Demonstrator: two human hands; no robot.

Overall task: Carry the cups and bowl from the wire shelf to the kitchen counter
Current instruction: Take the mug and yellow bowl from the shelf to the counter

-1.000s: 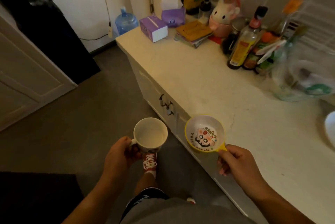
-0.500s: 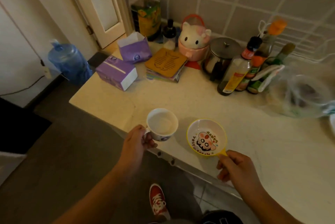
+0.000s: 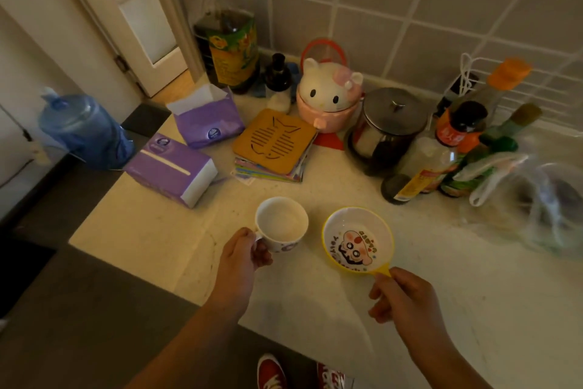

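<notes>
My left hand (image 3: 241,257) grips the handle of a white cup (image 3: 281,224), empty inside, held over the cream kitchen counter (image 3: 151,231) near its front. My right hand (image 3: 402,297) pinches the yellow handle of a small bowl (image 3: 358,243) with a yellow rim and a cartoon face printed inside. Cup and bowl sit side by side, the bowl to the right, both low over the counter; I cannot tell whether they touch it. The wire shelf is out of view.
Behind the cup lie two purple tissue packs (image 3: 172,172), a stack of trivets (image 3: 274,142), a cat-shaped pot (image 3: 329,97), a steel-lidded jar (image 3: 389,127), sauce bottles (image 3: 422,164), a big oil bottle (image 3: 228,38) and plastic bags (image 3: 536,196). A blue water jug (image 3: 83,131) stands on the floor left.
I have stepped up to the counter. Both hands moved forward, carrying the cup and bowl from beside the counter's edge to over its surface.
</notes>
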